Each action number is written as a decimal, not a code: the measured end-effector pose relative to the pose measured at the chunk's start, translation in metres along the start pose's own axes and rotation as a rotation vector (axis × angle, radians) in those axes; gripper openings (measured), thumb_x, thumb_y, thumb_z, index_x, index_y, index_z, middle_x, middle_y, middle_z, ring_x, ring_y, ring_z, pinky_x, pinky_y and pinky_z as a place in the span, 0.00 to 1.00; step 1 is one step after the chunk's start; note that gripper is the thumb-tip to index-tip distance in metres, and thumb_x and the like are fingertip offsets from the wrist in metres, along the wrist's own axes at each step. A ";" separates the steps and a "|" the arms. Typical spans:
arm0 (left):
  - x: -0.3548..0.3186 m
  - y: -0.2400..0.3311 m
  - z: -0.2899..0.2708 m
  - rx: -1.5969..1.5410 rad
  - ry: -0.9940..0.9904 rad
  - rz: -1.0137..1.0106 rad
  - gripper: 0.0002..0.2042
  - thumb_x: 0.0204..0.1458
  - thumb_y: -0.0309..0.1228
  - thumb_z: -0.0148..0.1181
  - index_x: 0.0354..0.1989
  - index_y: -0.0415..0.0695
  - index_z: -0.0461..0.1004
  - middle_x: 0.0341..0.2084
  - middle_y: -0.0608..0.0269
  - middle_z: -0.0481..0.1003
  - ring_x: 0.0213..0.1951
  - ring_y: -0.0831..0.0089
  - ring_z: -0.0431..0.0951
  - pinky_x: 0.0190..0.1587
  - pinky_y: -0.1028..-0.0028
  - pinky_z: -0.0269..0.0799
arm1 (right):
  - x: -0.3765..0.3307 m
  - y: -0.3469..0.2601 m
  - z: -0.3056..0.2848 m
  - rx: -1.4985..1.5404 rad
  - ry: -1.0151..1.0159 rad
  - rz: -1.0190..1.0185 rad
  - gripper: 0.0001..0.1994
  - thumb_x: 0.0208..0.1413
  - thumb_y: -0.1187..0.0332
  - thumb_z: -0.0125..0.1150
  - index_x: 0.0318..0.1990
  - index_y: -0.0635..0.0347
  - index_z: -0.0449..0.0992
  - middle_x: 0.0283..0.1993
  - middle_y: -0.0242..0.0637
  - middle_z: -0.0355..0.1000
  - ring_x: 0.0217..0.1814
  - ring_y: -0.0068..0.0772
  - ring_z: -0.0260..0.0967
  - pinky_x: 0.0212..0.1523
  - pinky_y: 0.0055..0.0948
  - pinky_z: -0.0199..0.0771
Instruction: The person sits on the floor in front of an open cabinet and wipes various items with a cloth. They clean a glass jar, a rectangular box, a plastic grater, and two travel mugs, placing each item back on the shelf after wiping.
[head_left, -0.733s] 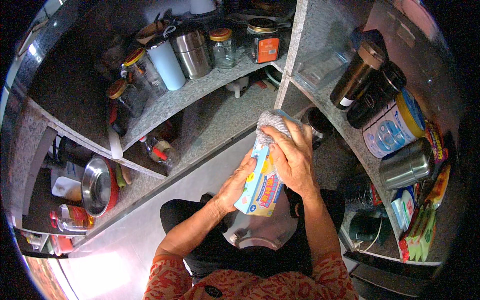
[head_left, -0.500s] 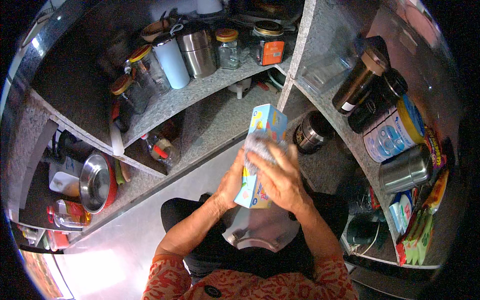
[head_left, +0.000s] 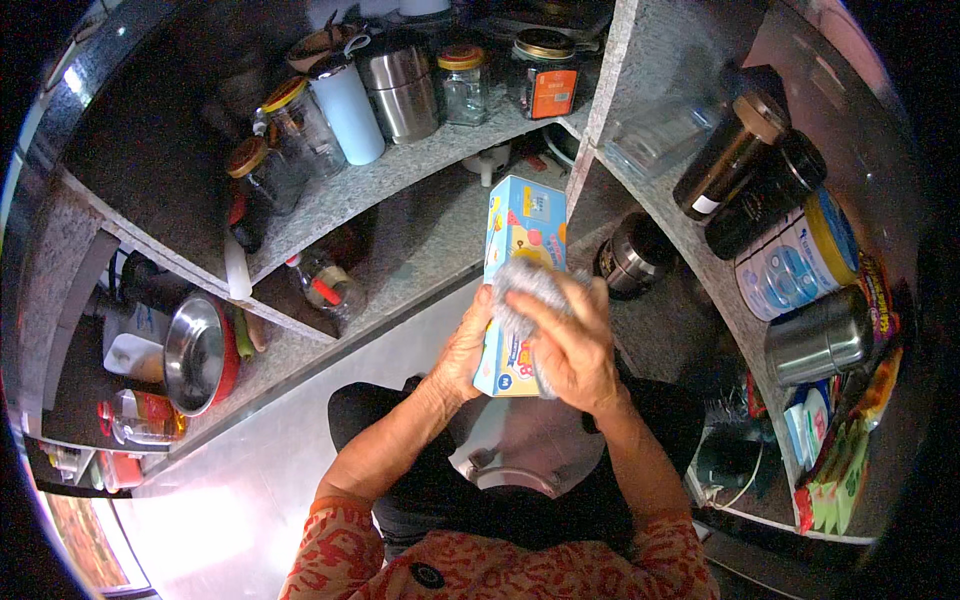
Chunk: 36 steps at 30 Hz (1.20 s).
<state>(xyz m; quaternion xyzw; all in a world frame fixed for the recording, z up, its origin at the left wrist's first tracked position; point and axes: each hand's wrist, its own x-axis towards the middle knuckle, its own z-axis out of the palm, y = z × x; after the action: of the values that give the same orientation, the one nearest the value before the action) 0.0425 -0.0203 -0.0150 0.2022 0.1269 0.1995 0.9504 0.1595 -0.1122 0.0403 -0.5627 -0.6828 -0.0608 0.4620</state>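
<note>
A light blue cardboard box (head_left: 509, 225) with colourful pictures is held upright in front of my lap. My left hand (head_left: 462, 350) grips its left edge near the lower end, the fingers partly hidden behind it. My right hand (head_left: 573, 345) is closed on a grey fuzzy cloth (head_left: 525, 290), which lies pressed against the box's broad printed face. Below the box a round metal lid (head_left: 515, 440) with a curved handle shows between my knees.
Shelves curve around me. Ahead stand a light blue bottle (head_left: 347, 112), a steel canister (head_left: 400, 90) and several glass jars (head_left: 463, 88). At left sits a steel-lined red pan (head_left: 198, 355). On the right are dark flasks (head_left: 735, 155), a milk powder tin (head_left: 797, 258) and a steel cup (head_left: 818, 338).
The box has turned so its broad face shows more, and its top has moved up and slightly left. My right hand has shifted slightly with the cloth.
</note>
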 end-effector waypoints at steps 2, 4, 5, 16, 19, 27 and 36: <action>0.001 -0.001 -0.001 0.106 -0.029 0.040 0.32 0.49 0.47 0.57 0.60 0.48 0.53 0.50 0.58 0.66 0.48 0.63 0.71 0.51 0.63 0.70 | 0.003 0.004 -0.003 -0.005 0.076 0.130 0.17 0.47 0.74 0.53 0.47 0.58 0.72 0.52 0.43 0.65 0.49 0.43 0.63 0.51 0.38 0.57; 0.000 0.001 0.003 0.027 -0.053 0.006 0.32 0.48 0.41 0.59 0.60 0.48 0.52 0.50 0.58 0.66 0.48 0.64 0.71 0.50 0.64 0.70 | -0.002 0.014 0.004 0.232 0.181 0.295 0.15 0.48 0.74 0.53 0.45 0.60 0.73 0.51 0.46 0.64 0.51 0.46 0.61 0.54 0.38 0.57; -0.001 0.003 0.006 -0.012 -0.065 -0.010 0.33 0.47 0.38 0.60 0.61 0.48 0.52 0.50 0.58 0.66 0.48 0.65 0.71 0.50 0.64 0.71 | -0.002 0.013 0.000 0.244 0.154 0.280 0.15 0.47 0.74 0.53 0.45 0.60 0.74 0.51 0.47 0.64 0.52 0.46 0.60 0.54 0.38 0.56; -0.002 0.016 0.002 -0.152 -0.108 -0.047 0.22 0.55 0.46 0.48 0.55 0.48 0.60 0.44 0.55 0.69 0.46 0.63 0.70 0.51 0.63 0.67 | -0.010 -0.015 0.001 0.021 -0.095 -0.248 0.18 0.45 0.67 0.58 0.48 0.55 0.73 0.54 0.42 0.64 0.53 0.35 0.62 0.49 0.41 0.57; -0.001 0.011 -0.006 -0.035 -0.071 -0.047 0.24 0.54 0.50 0.48 0.53 0.46 0.62 0.44 0.55 0.70 0.44 0.63 0.72 0.49 0.65 0.70 | -0.006 -0.021 0.001 0.012 -0.064 -0.223 0.18 0.47 0.66 0.57 0.48 0.56 0.73 0.53 0.43 0.65 0.55 0.34 0.61 0.47 0.42 0.57; -0.007 -0.008 0.008 0.077 0.055 -0.134 0.30 0.53 0.55 0.45 0.58 0.47 0.59 0.50 0.59 0.69 0.48 0.67 0.72 0.50 0.67 0.69 | 0.015 0.008 -0.010 -0.148 0.180 0.108 0.18 0.52 0.68 0.51 0.53 0.55 0.69 0.52 0.47 0.62 0.51 0.46 0.58 0.51 0.43 0.53; 0.008 0.003 0.000 -0.100 -0.027 -0.179 0.32 0.52 0.59 0.39 0.58 0.48 0.59 0.49 0.56 0.69 0.47 0.63 0.72 0.49 0.64 0.70 | 0.005 0.005 -0.001 -0.080 -0.026 0.096 0.20 0.51 0.66 0.52 0.54 0.51 0.68 0.56 0.44 0.59 0.57 0.52 0.51 0.60 0.48 0.48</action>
<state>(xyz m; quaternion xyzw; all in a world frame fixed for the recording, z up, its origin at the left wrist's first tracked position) 0.0488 -0.0144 -0.0154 0.1452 0.1214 0.1172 0.9749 0.1646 -0.1071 0.0417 -0.6135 -0.6582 -0.0586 0.4324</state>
